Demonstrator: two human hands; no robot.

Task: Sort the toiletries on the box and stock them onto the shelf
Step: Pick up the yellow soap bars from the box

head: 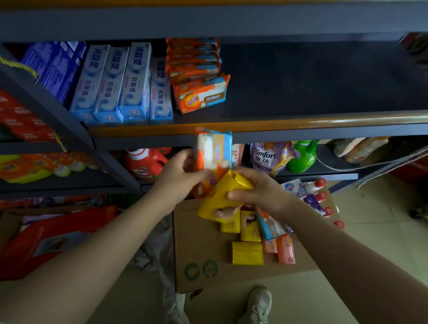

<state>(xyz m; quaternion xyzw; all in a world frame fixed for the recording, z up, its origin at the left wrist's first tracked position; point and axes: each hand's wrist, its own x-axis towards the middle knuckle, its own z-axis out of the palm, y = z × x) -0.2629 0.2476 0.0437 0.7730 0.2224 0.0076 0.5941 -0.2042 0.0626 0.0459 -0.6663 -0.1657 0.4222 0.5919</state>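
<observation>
Toiletries sit in two places before you: some on the dark shelf (303, 81) ahead, the others on the cardboard box (200, 250) on the floor by your feet. On the shelf you have four light-blue toothpaste cartons (118, 85) standing side by side, with a stack of orange soap packs (197, 72) touching their right side; how many are in the stack you cannot tell exactly. Below that shelf stand a red detergent jug (145, 163), a purple Comfort pouch (267, 156) and a green bottle (302, 156). On the box lie three small yellow soap bars (247, 253), two pink packs (285, 249) and a blue-edged pack (269, 223), close together, with red-capped bottles (318, 198) along the right edge. Your left hand (176, 179) holds an orange-and-white soap pack (213, 149) upright just below the shelf lip, its fingers curled behind the pack and thumb on the front. Your right hand (257, 186) grips a yellow pack (222, 196), fingers wrapped over its top, tilted and touching the pack in your left.
</observation>
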